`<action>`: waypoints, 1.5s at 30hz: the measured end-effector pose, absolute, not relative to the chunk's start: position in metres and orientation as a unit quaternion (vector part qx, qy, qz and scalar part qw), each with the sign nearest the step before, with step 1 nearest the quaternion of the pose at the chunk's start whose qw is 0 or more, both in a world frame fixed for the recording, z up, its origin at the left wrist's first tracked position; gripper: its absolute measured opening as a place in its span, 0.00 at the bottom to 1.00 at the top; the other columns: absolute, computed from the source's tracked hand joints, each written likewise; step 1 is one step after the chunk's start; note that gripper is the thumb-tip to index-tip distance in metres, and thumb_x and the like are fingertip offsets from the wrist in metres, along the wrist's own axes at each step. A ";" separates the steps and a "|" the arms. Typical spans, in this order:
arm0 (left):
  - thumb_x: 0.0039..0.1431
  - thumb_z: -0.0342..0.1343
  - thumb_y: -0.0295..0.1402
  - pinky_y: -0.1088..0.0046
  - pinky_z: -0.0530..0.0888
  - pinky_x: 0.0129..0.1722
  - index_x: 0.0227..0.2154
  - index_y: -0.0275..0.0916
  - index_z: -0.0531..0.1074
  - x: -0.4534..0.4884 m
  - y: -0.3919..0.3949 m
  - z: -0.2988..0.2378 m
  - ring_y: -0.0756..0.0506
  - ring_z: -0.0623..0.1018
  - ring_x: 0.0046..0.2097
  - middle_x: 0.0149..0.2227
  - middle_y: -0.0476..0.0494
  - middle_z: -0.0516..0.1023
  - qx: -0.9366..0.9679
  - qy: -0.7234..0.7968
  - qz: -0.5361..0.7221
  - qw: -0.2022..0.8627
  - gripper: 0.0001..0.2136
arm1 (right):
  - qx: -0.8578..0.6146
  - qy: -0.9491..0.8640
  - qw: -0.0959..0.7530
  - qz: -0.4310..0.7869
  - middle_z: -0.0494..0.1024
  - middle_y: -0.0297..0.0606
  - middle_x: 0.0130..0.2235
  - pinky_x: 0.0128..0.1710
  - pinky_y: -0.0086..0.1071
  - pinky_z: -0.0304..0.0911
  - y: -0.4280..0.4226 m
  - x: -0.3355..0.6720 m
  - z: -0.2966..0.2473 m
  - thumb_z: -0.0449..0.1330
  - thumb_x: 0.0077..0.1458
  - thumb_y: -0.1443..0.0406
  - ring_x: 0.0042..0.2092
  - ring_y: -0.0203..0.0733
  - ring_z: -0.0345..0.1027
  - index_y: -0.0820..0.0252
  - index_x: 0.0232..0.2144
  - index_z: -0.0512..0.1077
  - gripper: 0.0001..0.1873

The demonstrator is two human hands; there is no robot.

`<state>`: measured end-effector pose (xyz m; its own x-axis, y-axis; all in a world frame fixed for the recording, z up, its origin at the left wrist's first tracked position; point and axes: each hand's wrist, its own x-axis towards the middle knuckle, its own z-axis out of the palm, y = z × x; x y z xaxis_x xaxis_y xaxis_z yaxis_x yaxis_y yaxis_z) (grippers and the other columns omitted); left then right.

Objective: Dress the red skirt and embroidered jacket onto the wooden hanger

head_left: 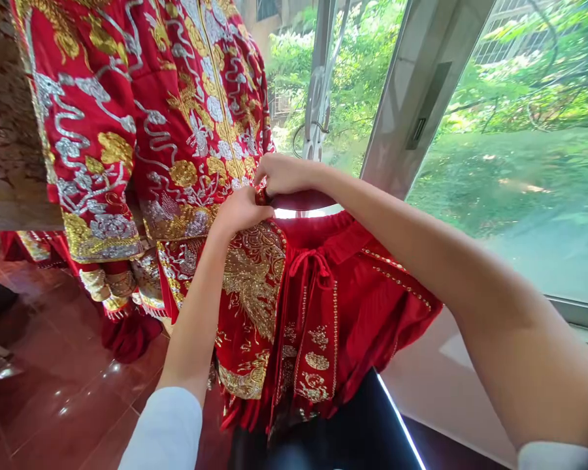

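A red skirt [323, 307] with gold embroidery hangs from a dark red hanger bar [301, 199] in front of me. My left hand [240, 212] is closed on the skirt's waistband at its left end. Just above it, my right hand [281, 173] is curled over the left end of the hanger bar. A red drawstring bow [311, 261] dangles at the waist's middle. To the left hangs a red jacket [147, 117] covered with gold and silver embroidery, its sleeve [83, 150] reaching down beside my left hand.
A large window [519, 143] with a grey frame post [421, 98] fills the right, with trees and grass outside. A pale sill [445, 378] runs below it. The floor [53, 391] is glossy red-brown tile. A brick wall [4, 130] stands at far left.
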<state>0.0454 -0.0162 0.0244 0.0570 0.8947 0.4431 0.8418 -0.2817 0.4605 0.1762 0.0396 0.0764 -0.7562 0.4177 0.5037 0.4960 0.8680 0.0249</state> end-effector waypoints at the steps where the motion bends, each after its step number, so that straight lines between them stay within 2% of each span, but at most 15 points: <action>1: 0.43 0.54 0.35 0.71 0.55 0.23 0.20 0.38 0.65 0.047 -0.015 0.021 0.51 0.61 0.23 0.19 0.51 0.61 0.730 0.587 0.347 0.055 0.06 | -0.228 -0.943 0.228 -0.080 0.71 0.34 0.23 0.31 0.33 0.57 0.032 0.184 0.079 0.56 0.41 0.74 0.29 0.36 0.60 0.62 0.28 0.74 0.10; 3: 0.43 0.53 0.34 0.71 0.57 0.24 0.20 0.38 0.66 0.046 -0.013 0.015 0.52 0.62 0.24 0.20 0.51 0.62 0.738 0.561 0.365 0.089 0.05 | -0.213 -0.942 0.237 -0.107 0.73 0.36 0.27 0.33 0.33 0.58 0.014 0.204 0.081 0.55 0.45 0.73 0.32 0.37 0.62 0.60 0.31 0.74 0.11; 5: 0.43 0.52 0.33 0.72 0.58 0.25 0.22 0.37 0.68 0.045 -0.011 0.012 0.51 0.64 0.25 0.21 0.50 0.65 0.743 0.546 0.374 0.102 0.05 | -0.213 -0.903 0.339 -0.155 0.75 0.39 0.31 0.34 0.34 0.58 -0.004 0.227 0.072 0.52 0.51 0.71 0.34 0.38 0.63 0.60 0.34 0.73 0.11; 7: 0.42 0.53 0.33 0.72 0.60 0.26 0.23 0.36 0.70 0.046 -0.010 0.013 0.51 0.66 0.26 0.22 0.49 0.67 0.748 0.545 0.369 0.087 0.06 | -0.230 -0.872 0.391 -0.184 0.75 0.40 0.33 0.34 0.33 0.58 -0.016 0.249 0.051 0.49 0.55 0.69 0.34 0.38 0.64 0.60 0.34 0.72 0.12; 12: 0.41 0.58 0.36 0.69 0.62 0.29 0.24 0.38 0.72 0.062 -0.012 0.019 0.47 0.70 0.29 0.24 0.46 0.71 0.721 0.610 0.327 -0.039 0.08 | -0.327 -0.841 0.361 -0.233 0.75 0.40 0.31 0.36 0.34 0.58 -0.014 0.269 -0.017 0.45 0.60 0.68 0.34 0.39 0.66 0.59 0.31 0.71 0.15; 16: 0.42 0.60 0.36 0.65 0.65 0.32 0.26 0.39 0.74 0.076 -0.014 0.015 0.41 0.74 0.32 0.26 0.42 0.73 0.689 0.614 0.361 -0.132 0.07 | -0.413 -0.773 0.422 -0.232 0.76 0.43 0.34 0.40 0.38 0.59 -0.008 0.248 -0.050 0.42 0.63 0.66 0.38 0.44 0.68 0.59 0.33 0.70 0.17; 21: 0.45 0.59 0.39 0.68 0.65 0.30 0.26 0.38 0.75 0.073 -0.013 0.006 0.42 0.75 0.32 0.26 0.43 0.75 0.681 0.599 0.402 -0.124 0.09 | -0.471 -0.670 0.554 -0.150 0.75 0.40 0.31 0.42 0.39 0.59 -0.005 0.211 -0.056 0.49 0.60 0.62 0.34 0.44 0.69 0.57 0.35 0.64 0.06; 24: 0.44 0.59 0.38 0.72 0.63 0.28 0.26 0.38 0.76 0.068 -0.010 0.005 0.45 0.73 0.29 0.24 0.46 0.74 0.692 0.586 0.417 -0.064 0.09 | -0.472 -0.638 0.601 -0.092 0.77 0.39 0.31 0.45 0.40 0.57 -0.008 0.194 -0.052 0.54 0.56 0.62 0.35 0.44 0.70 0.58 0.37 0.60 0.08; 29: 0.41 0.57 0.30 0.75 0.64 0.26 0.25 0.35 0.76 0.062 0.002 0.004 0.48 0.71 0.27 0.21 0.49 0.72 0.710 0.540 0.451 0.029 0.07 | -0.522 -0.608 0.598 -0.031 0.78 0.41 0.30 0.47 0.43 0.55 -0.019 0.180 -0.042 0.57 0.52 0.62 0.35 0.48 0.71 0.60 0.40 0.56 0.16; 33: 0.42 0.57 0.30 0.75 0.67 0.28 0.25 0.33 0.76 0.060 0.011 0.002 0.49 0.72 0.28 0.22 0.48 0.73 0.737 0.481 0.468 0.081 0.07 | -0.550 -0.615 0.563 -0.036 0.78 0.47 0.32 0.46 0.47 0.55 -0.021 0.177 -0.036 0.57 0.51 0.66 0.35 0.51 0.71 0.63 0.42 0.56 0.17; 37: 0.46 0.57 0.34 0.72 0.70 0.30 0.26 0.34 0.76 0.059 0.007 0.002 0.46 0.74 0.30 0.25 0.46 0.76 0.761 0.474 0.440 0.053 0.08 | -0.551 -0.607 0.572 -0.039 0.77 0.46 0.31 0.45 0.47 0.57 -0.016 0.179 -0.034 0.51 0.50 0.71 0.35 0.49 0.70 0.62 0.41 0.56 0.14; 39: 0.47 0.57 0.34 0.69 0.72 0.34 0.32 0.35 0.76 0.059 0.000 0.004 0.44 0.76 0.35 0.31 0.42 0.78 0.768 0.482 0.421 -0.013 0.10 | -0.542 -0.615 0.572 -0.018 0.76 0.44 0.30 0.42 0.44 0.59 -0.014 0.186 -0.033 0.51 0.49 0.72 0.34 0.48 0.69 0.61 0.40 0.57 0.14; 41: 0.48 0.57 0.31 0.66 0.73 0.42 0.45 0.36 0.72 0.061 -0.009 0.007 0.41 0.76 0.46 0.45 0.37 0.77 0.796 0.448 0.396 -0.099 0.19 | -0.529 -0.627 0.571 0.009 0.75 0.41 0.30 0.37 0.41 0.60 -0.012 0.194 -0.031 0.51 0.47 0.72 0.32 0.46 0.68 0.59 0.40 0.57 0.15; 43: 0.48 0.57 0.29 0.63 0.71 0.50 0.58 0.40 0.61 0.065 -0.016 0.013 0.38 0.68 0.58 0.59 0.35 0.66 0.829 0.394 0.354 -0.181 0.30 | -0.516 -0.636 0.573 0.032 0.74 0.39 0.29 0.33 0.38 0.60 -0.010 0.202 -0.027 0.53 0.46 0.71 0.31 0.44 0.67 0.58 0.38 0.58 0.15; 45: 0.50 0.56 0.27 0.59 0.68 0.53 0.63 0.42 0.53 0.074 -0.020 0.019 0.35 0.61 0.63 0.65 0.35 0.55 0.844 0.371 0.300 -0.244 0.36 | -0.508 -0.639 0.576 0.046 0.74 0.38 0.30 0.32 0.37 0.60 -0.008 0.207 -0.024 0.55 0.44 0.70 0.31 0.42 0.66 0.58 0.37 0.59 0.15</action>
<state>0.0739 -0.0205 0.0195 0.5447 0.4804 0.6874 0.7727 -0.6060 -0.1889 0.2071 -0.0080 -0.0238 0.1801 0.7013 0.6898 0.5956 0.4803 -0.6439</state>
